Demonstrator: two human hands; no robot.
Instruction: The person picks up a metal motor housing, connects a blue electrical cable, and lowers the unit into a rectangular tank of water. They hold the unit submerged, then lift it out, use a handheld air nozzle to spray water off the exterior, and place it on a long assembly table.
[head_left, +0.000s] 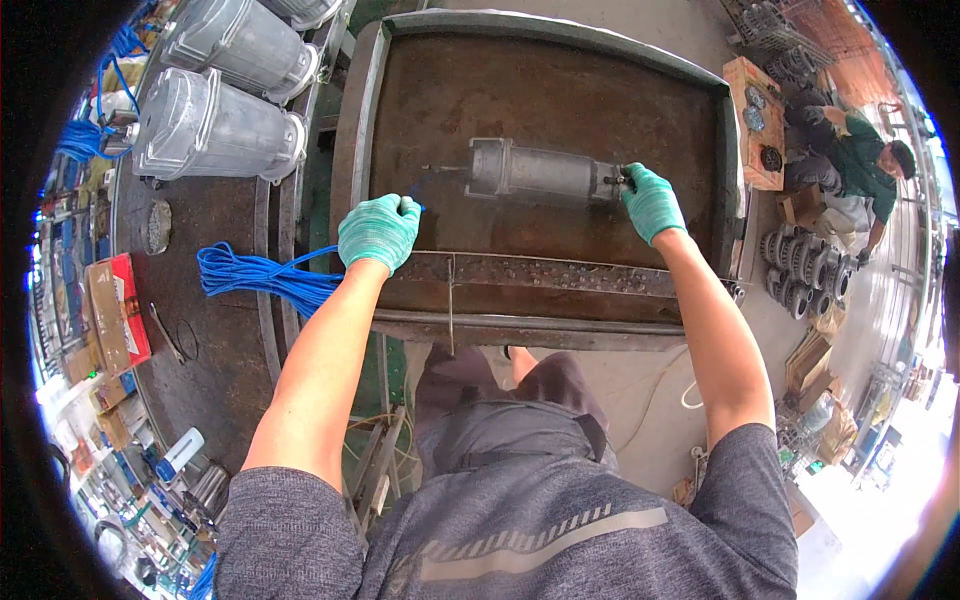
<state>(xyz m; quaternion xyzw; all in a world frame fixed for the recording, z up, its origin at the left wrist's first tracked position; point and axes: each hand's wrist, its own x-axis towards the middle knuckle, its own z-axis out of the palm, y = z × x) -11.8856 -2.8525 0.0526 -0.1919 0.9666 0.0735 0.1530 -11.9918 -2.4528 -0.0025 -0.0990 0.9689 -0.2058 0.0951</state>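
A grey metal motor-like cylinder [545, 172] lies on its side in a shallow, steel-rimmed tank [540, 330] with a brown inside; it looks to be under murky water. Gripping the fitting at the cylinder's right end, my right hand [653, 205] wears a green glove. My left hand [379, 232], gloved the same way, is closed at the tank's left side on a blue cable [272, 277]. The cable's coiled bundle hangs left of that hand, across the tank's edge. From the cylinder's left end a thin shaft or lead points toward my left hand.
Large grey metal housings [215, 128] stand on the bench [205, 320] at left, near a red-and-brown box [118, 312]. A perforated metal bar [540, 273] crosses the tank's near side. At right, a co-worker [865, 165] sits by a wooden crate [752, 125] and stacked metal parts [798, 265].
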